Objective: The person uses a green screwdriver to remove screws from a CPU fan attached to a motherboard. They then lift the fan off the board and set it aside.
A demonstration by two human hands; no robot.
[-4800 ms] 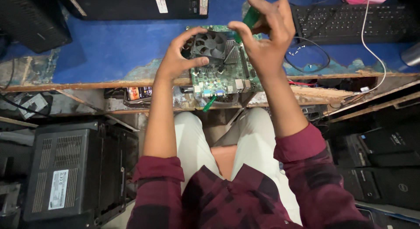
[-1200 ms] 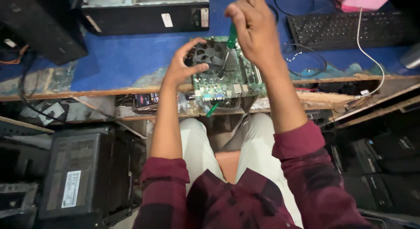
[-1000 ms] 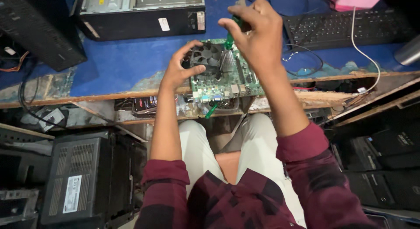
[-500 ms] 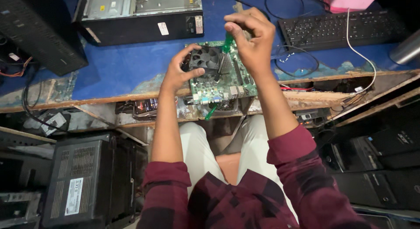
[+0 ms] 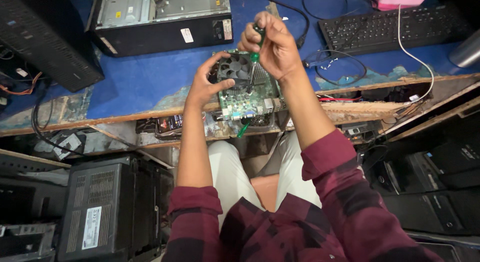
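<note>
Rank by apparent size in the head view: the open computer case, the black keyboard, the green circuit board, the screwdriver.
1. Open computer case, partly cut off at the top edge.
2. Black keyboard.
3. Green circuit board, partly under the hands.
4. Screwdriver, mostly hidden in the right hand.

Under the hands lies a glossy green circuit board (image 5: 247, 94) with a matt black plastic fan (image 5: 235, 69), on a desk (image 5: 140, 82) of worn blue paint over rough, chipped wood.

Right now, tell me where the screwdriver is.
In the head view, the green screwdriver is upright in the right hand, tip down on the circuit board beside the fan, which the left hand steadies at the bench edge.
</note>
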